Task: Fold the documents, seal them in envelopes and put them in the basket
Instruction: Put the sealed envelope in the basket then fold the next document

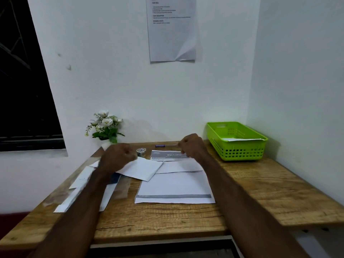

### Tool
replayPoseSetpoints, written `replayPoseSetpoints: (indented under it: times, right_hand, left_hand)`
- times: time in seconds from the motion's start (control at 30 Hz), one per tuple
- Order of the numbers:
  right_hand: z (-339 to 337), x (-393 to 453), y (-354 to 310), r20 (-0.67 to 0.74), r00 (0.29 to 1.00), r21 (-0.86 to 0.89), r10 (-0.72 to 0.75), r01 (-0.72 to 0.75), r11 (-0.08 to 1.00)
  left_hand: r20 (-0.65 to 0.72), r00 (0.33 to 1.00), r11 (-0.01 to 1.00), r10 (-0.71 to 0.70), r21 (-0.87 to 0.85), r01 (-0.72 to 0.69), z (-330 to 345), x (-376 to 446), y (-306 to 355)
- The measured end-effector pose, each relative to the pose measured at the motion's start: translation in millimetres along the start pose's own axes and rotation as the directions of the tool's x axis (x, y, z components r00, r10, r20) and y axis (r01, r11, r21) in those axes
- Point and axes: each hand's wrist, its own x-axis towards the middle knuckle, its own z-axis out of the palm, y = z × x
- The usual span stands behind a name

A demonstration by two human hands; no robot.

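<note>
Wooden table (260, 183) against a white wall, taken here as the landmark for everything else. At the table's middle, a printed document (175, 185) lying flat, grey banner along its near edge, dark header at its far edge, a crease line across its upper part. Overlapping the document's upper left corner, a white envelope (143, 169), tilted, one end under the left hand (116, 158). Left hand blurred, fingers curled, seemingly pinching the envelope's far left edge, though the blur makes the grip hard to confirm. Right hand (191, 145) raised over the document's far edge, fingers curled into a loose fist; whether anything thin sits between fingertips and thumb cannot be told. Toward the table's left edge, more white envelopes (81, 180) and sheets fanned out, partly hidden beneath the left forearm. At the table's far edge, between the two hands, a small roll of clear tape (141, 151) standing on its rim, and just beyond it a purple pen (164, 145) lying parallel to the wall. At the table's far left corner, a small pot of white artificial flowers (105, 125). At the table's far right corner, a green perforated basket (240, 146) with white paper already lying inside, well apart from both hands. Above the table on the wall, a printed notice (172, 30) with a creased lower corner. Left of the table, a dark window (24, 81).
</note>
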Motion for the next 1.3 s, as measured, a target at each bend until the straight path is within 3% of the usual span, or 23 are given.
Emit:
replayPoseSetpoints:
  times: [0.1, 0.2, 0.5, 0.77, 1.3]
  right_hand:
    - [-29, -3, 13, 0.103, 0.994, 0.053, 0.03, -0.036, 0.998]
    - [-46, -1, 28, 0.271, 0.961, 0.011, 0.062, -0.068, 0.998]
    - [-63, -12, 28, 0.486, 0.866, -0.26, 0.115, 0.017, 0.966]
    - [-58, -9, 28, 0.474, 0.874, -0.318, 0.102, 0.062, 0.946]
    - [-60, -13, 25, 0.445, 0.895, -0.243, 0.034, 0.084, 0.966]
  left_hand:
    - [0.202, 0.97, 0.991, 0.134, -0.004, -0.137, 18, -2, 20]
    - [0.306, 0.947, 0.99, 0.097, 0.065, -0.122, 25, -5, 28]
    - [0.404, 0.914, 0.985, 0.013, 0.15, -0.08, 23, -10, 35]
    - [0.381, 0.924, 0.978, -0.038, 0.202, -0.044, 24, -10, 44]
    - [0.329, 0.942, 0.979, -0.071, 0.202, 0.003, 30, -10, 46]
